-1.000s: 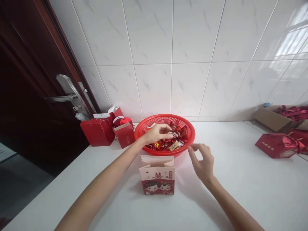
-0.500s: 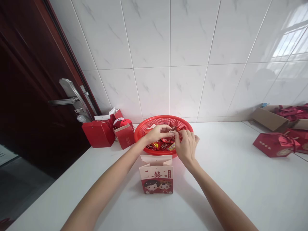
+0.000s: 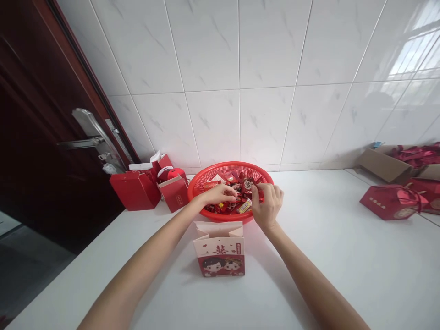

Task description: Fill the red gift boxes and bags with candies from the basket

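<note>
A red plastic basket (image 3: 195, 188) holds many wrapped candies (image 3: 229, 207), mostly red, with a yellow one among them. Over the basket's left half, my left hand (image 3: 220, 195) hovers low at the candies, thumb and fingers apart and no candy visible in it. My right hand (image 3: 268, 204) is at the basket's right side, thumb and fingers pinching a dark red wrapped candy (image 3: 248, 184) with a printed character. In front of the basket stands a small pink and red paper gift bag (image 3: 220, 256), its top open, with two cartoon faces on the front.
Red gift boxes and bags (image 3: 137, 190) stand at the left, near a dark door with a metal handle (image 3: 80, 143). To the right are a red ribboned box (image 3: 388, 201) and a cardboard box (image 3: 383, 162) of red ribbons. A tiled wall (image 3: 268, 123) rises behind the white table (image 3: 316, 229).
My hands were close together over the basket, and have drawn apart. The left went left and down; the right keeps a candy. The view has shifted slightly.
</note>
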A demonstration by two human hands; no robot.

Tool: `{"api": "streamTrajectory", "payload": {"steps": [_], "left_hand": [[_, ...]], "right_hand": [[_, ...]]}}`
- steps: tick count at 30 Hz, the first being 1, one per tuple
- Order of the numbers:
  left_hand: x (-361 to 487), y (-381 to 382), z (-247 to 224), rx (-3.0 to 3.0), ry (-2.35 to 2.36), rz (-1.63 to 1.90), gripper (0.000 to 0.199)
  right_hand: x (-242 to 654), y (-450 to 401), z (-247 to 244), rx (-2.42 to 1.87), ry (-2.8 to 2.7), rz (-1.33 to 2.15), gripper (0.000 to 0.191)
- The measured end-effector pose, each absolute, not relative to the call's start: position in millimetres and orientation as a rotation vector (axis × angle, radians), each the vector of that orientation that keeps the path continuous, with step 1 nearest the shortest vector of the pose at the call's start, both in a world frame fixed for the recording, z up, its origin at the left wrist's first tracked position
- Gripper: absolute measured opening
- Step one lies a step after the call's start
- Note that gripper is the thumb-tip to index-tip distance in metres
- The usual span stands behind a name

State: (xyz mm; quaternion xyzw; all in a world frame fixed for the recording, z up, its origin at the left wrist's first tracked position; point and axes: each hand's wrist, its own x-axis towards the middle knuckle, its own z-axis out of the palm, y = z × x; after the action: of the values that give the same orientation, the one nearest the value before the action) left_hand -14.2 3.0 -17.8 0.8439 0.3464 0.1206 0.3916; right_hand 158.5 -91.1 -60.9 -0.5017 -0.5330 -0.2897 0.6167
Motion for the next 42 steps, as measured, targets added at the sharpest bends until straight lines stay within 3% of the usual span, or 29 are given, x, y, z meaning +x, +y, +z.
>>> {"api": "streamTrajectory", "payload": {"steps": [7, 14, 22, 28, 36, 42], "left_hand": [[-13.8, -2.9, -18.1, 2.159, 0.964, -0.009, 0.023], [-15.0, 0.9, -26.1, 2.230, 0.993, -0.164, 0.014], [-13.7, 7.2, -31.9, 2.358, 1.054, -0.021, 0.052], [-13.0, 7.2, -31.0, 2.435, 1.083, -0.077, 0.051], [-10.6, -0.5, -26.8, 2.476, 1.082, -0.189, 0.079], [-9.7, -2.8, -22.5, 2.565, 0.971, -0.342, 0.072]], "right_hand": [[159.3, -86.2, -64.4, -1.189, -1.223, -0.328, 0.027], [152.7, -87.4, -51.8, -1.323, -1.387, -0.272, 0.028], [155.5, -89.6, -30.1, -1.105, -1.177, 0.424, 0.029], [160.5, -90.3, -20.7, -0.991, -0.992, 0.665, 0.035], [162.0, -79.3, -14.3, -0.952, -0.844, 0.971, 0.039], [163.4, -78.1, -11.2, -0.925, -0.791, 1.024, 0.038]]}}
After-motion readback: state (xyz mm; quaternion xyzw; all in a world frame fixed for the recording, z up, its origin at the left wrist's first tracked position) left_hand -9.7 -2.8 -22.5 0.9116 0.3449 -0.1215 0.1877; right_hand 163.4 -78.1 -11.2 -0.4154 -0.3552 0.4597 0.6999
